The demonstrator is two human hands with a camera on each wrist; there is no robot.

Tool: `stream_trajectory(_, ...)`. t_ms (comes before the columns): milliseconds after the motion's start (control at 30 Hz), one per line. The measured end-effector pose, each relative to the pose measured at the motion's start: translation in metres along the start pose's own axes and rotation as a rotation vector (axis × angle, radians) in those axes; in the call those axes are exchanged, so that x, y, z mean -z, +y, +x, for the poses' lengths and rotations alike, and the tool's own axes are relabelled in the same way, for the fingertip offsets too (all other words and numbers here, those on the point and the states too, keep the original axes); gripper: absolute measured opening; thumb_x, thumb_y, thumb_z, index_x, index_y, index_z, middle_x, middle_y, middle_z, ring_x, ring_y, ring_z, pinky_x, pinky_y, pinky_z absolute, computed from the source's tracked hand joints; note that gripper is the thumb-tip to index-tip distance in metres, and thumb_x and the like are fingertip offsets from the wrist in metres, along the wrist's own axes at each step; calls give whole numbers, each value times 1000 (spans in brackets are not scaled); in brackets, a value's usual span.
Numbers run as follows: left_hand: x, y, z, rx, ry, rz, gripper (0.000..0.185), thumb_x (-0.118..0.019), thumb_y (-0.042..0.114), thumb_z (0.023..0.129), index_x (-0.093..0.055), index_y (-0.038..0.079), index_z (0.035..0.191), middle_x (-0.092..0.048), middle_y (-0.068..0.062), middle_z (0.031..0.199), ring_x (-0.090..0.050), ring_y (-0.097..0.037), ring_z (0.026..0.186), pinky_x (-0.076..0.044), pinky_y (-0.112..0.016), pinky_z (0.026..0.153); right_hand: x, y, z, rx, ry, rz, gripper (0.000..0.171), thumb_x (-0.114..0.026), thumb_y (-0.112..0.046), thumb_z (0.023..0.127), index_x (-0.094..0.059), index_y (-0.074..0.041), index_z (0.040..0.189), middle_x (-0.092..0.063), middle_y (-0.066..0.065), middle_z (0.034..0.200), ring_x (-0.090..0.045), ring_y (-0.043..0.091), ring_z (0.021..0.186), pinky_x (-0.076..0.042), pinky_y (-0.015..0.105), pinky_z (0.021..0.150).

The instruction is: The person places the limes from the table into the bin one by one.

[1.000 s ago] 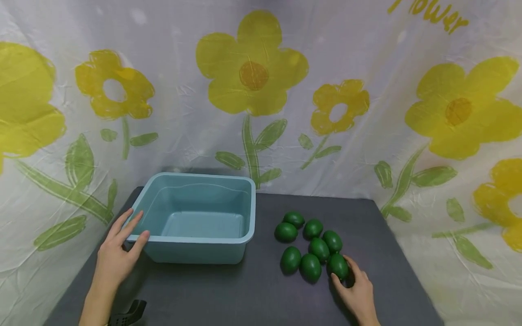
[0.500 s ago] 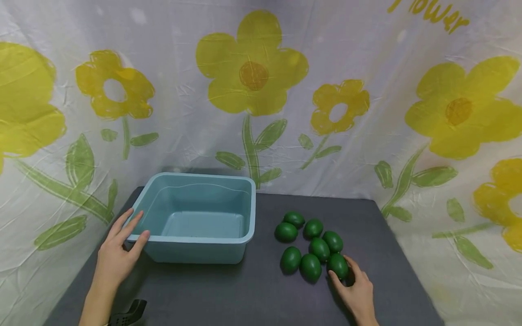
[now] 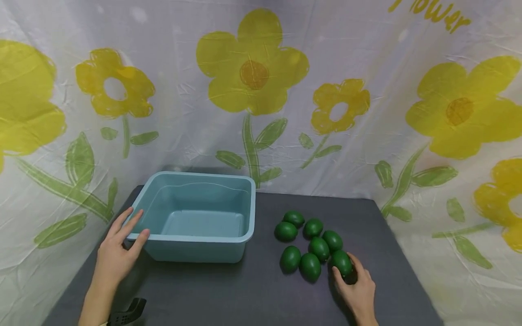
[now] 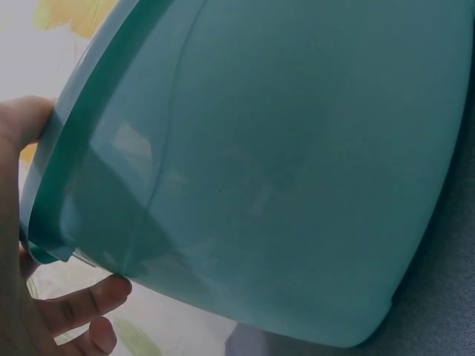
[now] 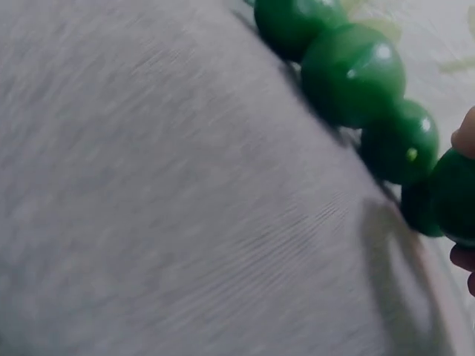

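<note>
While steadying the near-left corner of the teal basin (image 3: 195,217) with the left hand (image 3: 118,253), fingers straight along its rim, closing the right hand (image 3: 356,285) round the nearest green egg (image 3: 341,262), near right on the grey surface (image 3: 253,290). Pick-up step, judging by the curled grip. Next: lift clear of the touching eggs, then carry left over the rim.

Backdrop + desk, even indoor light.
White wrinkled cloth (image 3: 367,54) with yellow flowers and green leaves hangs behind and at both sides of the dark grey desk (image 3: 261,294).
</note>
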State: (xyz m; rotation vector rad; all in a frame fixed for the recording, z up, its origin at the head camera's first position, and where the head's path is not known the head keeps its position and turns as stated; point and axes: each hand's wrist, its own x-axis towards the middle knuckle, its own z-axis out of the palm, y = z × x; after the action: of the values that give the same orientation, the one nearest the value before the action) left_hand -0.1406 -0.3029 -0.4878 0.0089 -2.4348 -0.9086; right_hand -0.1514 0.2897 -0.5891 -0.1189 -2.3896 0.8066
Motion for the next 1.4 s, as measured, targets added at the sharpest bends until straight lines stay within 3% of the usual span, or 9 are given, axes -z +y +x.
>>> stream_trajectory(267,1,-2,0,10,4,-2,59,-69,29,103,-52,19,159,-38,-12,170,-42,-57,144,-35,-81,95,12,-19,19,61,54,39,59,-91,-17,79,-71,-6,133,-70,12,87,-59,23,71,-44,31,62)
stream_trajectory(467,0,0,0,7,3,-7,59,-69,29,104,-52,19,159,-37,-12,170,-43,-58,143,-35,-80,95,27,-35,35,160,122,106,61,-91,-12,76,-72,-4,133,-70,12,84,-51,3,72,-38,20,61)
stream_trajectory(600,-3,0,1,4,4,-12,59,-70,30,103,-52,20,159,-39,-13,169,-43,-58,143,-35,-81,95,36,-46,47,200,144,129,62,-90,-10,75,-71,-5,135,-70,12,85,-47,-3,72,-38,18,62)
stream_trajectory(933,-2,-2,0,-19,18,-12,59,-71,27,102,-54,19,158,-40,-14,168,-47,-59,138,-36,-80,92,49,-69,67,229,172,208,62,-88,-8,77,-72,-7,137,-74,16,90,-50,5,68,-39,19,64)
stream_trajectory(1167,1,-2,-1,-8,8,-4,59,-70,27,103,-53,19,158,-38,-13,169,-46,-60,138,-37,-79,92,38,-70,70,272,159,248,64,-89,-7,76,-71,-8,138,-74,14,91,-50,0,74,-38,19,64)
stream_trajectory(1400,0,0,0,-3,4,0,59,-70,28,103,-53,18,159,-38,-13,169,-45,-60,139,-36,-80,93,27,-69,72,320,170,255,67,-90,-6,73,-72,-8,138,-74,12,88,-53,6,72,-41,22,63)
